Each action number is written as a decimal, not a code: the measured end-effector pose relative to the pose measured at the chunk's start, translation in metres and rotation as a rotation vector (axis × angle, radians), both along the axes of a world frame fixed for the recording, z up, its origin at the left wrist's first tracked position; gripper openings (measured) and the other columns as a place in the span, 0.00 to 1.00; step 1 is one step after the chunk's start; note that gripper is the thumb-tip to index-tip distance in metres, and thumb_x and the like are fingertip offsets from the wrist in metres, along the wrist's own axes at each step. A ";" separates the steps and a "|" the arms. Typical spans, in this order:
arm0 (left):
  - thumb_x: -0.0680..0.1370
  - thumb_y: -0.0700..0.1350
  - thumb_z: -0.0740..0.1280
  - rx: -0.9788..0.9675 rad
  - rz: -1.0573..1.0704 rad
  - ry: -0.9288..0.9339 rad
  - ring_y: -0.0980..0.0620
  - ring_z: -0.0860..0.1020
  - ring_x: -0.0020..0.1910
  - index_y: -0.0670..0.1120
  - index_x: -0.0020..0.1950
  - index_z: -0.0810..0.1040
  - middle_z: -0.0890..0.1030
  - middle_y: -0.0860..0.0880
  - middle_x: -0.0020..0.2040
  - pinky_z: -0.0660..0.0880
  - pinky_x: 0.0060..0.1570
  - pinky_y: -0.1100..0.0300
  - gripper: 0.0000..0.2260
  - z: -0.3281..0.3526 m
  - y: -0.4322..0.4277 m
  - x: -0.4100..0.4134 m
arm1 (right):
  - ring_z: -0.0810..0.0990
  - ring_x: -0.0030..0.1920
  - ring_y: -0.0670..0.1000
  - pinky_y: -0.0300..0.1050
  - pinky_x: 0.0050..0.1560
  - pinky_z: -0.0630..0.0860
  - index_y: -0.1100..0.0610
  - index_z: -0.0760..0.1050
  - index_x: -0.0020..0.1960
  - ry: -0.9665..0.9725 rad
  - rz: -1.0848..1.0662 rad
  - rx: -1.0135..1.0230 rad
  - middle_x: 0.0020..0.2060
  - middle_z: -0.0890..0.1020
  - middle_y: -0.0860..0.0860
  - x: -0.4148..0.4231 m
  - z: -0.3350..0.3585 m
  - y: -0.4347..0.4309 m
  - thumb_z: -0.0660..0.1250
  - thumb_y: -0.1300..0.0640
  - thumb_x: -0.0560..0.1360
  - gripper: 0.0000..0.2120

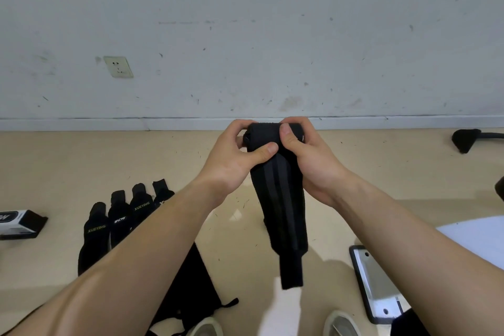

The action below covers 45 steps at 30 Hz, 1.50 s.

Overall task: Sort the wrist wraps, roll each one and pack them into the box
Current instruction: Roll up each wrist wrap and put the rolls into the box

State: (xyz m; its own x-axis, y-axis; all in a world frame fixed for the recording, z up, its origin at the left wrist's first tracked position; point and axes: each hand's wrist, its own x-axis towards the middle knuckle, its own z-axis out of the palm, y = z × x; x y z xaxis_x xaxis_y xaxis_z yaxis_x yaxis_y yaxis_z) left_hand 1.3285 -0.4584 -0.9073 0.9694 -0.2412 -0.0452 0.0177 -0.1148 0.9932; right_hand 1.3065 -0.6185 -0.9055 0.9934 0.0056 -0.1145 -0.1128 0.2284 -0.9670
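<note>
– While the wall (pixel 245 22) takes the whole upper half, what is it like, and what is under it?
– It is pale grey plaster, matt, with many small dark scuffs. Under it lies the floor (pixel 81 161), beige, smooth and a little glossy.
– And the person?
– Two bare forearms reach forward. The left hand (pixel 234 155) and the right hand (pixel 308 155) meet in the middle, above the floor. Both are closed round the rolled upper end of one wrist wrap (pixel 278 199). The fingers curl over the roll from behind and both thumbs press on its front.
– Which way does this wrap point?
– Its long axis runs nearly straight up and down in the picture. The rolled end is up, on the wall side. The free part hangs down toward the person and ends in a narrower tab. It is black woven fabric, thick, with duller grey stripes along its length.
– What else lies around?
– At the left, four other wraps (pixel 120 221) lie side by side on the floor, also black, with their narrow ends toward the wall. The left forearm hides their near part. Under the same forearm is a black pouch (pixel 196 289) of thin cloth. At the right lies a flat plate (pixel 377 284) with a black frame and a silvery face. At the left edge is the box (pixel 19 224), white and black card, well apart from the hands. Whether it is open I cannot tell. Two pale shoes (pixel 207 327) show at the bottom, and a small square socket (pixel 118 66) sits on the wall.
</note>
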 end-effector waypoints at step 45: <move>0.79 0.48 0.73 -0.115 -0.041 0.100 0.43 0.86 0.55 0.45 0.64 0.78 0.86 0.41 0.55 0.79 0.64 0.43 0.15 0.002 0.005 0.007 | 0.86 0.54 0.48 0.51 0.56 0.81 0.52 0.74 0.65 0.044 0.035 -0.131 0.55 0.86 0.47 0.001 -0.004 -0.002 0.63 0.38 0.80 0.22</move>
State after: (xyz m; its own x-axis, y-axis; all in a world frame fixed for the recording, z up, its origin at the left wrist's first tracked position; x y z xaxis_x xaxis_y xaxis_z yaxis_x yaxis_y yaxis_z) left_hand 1.3351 -0.4531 -0.9057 0.9508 -0.2894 -0.1105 0.1144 -0.0033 0.9934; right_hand 1.3071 -0.6208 -0.9094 0.9869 0.0220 -0.1598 -0.1612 0.0953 -0.9823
